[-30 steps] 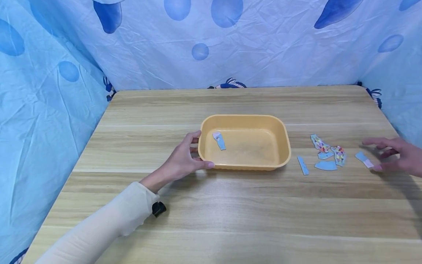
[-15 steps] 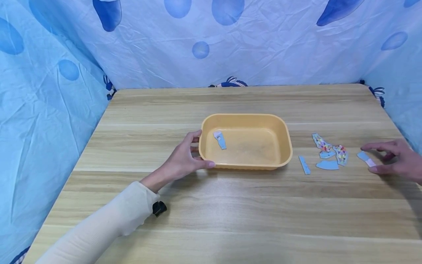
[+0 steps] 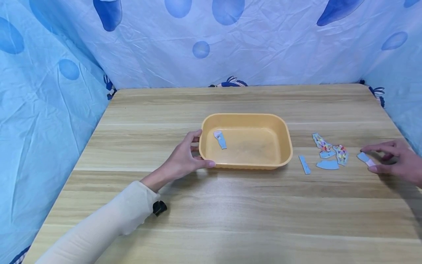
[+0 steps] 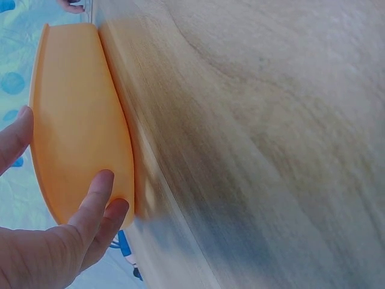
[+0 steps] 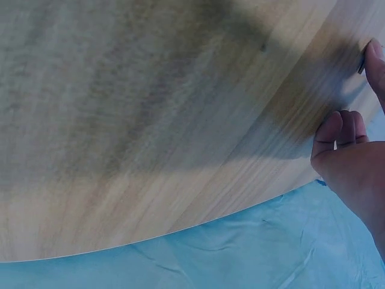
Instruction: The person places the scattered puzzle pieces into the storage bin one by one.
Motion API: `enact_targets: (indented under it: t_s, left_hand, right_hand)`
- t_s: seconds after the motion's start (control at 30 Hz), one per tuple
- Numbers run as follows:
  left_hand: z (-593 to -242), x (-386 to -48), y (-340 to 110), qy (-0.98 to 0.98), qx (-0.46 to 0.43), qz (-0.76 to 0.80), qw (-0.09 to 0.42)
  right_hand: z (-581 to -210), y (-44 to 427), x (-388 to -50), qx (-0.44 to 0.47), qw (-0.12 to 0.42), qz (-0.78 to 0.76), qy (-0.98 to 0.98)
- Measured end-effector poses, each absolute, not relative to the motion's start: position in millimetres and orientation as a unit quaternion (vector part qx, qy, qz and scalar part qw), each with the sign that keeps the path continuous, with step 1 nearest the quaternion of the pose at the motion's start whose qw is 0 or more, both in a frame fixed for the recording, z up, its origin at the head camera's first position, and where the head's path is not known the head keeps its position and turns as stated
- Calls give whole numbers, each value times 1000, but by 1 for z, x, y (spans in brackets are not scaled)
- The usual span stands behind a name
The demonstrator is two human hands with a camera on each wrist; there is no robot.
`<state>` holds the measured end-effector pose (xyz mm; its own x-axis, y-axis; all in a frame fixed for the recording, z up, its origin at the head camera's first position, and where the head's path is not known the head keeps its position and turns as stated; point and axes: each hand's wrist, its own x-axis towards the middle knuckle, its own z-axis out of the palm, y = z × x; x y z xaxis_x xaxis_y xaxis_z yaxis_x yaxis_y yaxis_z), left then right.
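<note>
Blue-and-pink pc. on or just above table (can't tell), well R of tray; long axis far-L to near-R, ends pinched btwn R hand's thumb & index. L hand, well apart, grips tray's L end. Loose pcs btwn.

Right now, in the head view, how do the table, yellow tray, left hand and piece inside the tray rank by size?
Largest to smallest:
Table
Yellow tray
Left hand
Piece inside the tray
</note>
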<state>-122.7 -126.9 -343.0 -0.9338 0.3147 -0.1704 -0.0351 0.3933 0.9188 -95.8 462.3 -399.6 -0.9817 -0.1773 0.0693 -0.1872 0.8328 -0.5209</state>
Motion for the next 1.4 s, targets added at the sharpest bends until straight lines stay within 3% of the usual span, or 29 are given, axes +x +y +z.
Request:
enact_targets:
  t_s: [0.27, 0.4, 0.83, 1.07, 1.4]
  left_hand:
    - [-344, -122, -127, 821, 85, 541, 161]
    - [-343, -122, -127, 823, 86, 538, 160]
    - [-343, -122, -128, 826, 86, 533, 160]
    - [-343, -122, -128, 823, 87, 538, 161]
    - [-342, -121, -127, 821, 86, 540, 162]
  right_hand:
    - [-402, 463, -91, 85, 34, 282, -955]
    - [-402, 466, -91, 32, 33, 267, -963]
    - [-391, 459, -92, -24, 10, 254, -967]
    - [-384, 456, -98, -46, -32, 251, -966]
    - [-370, 439, -115, -45, -37, 243, -968]
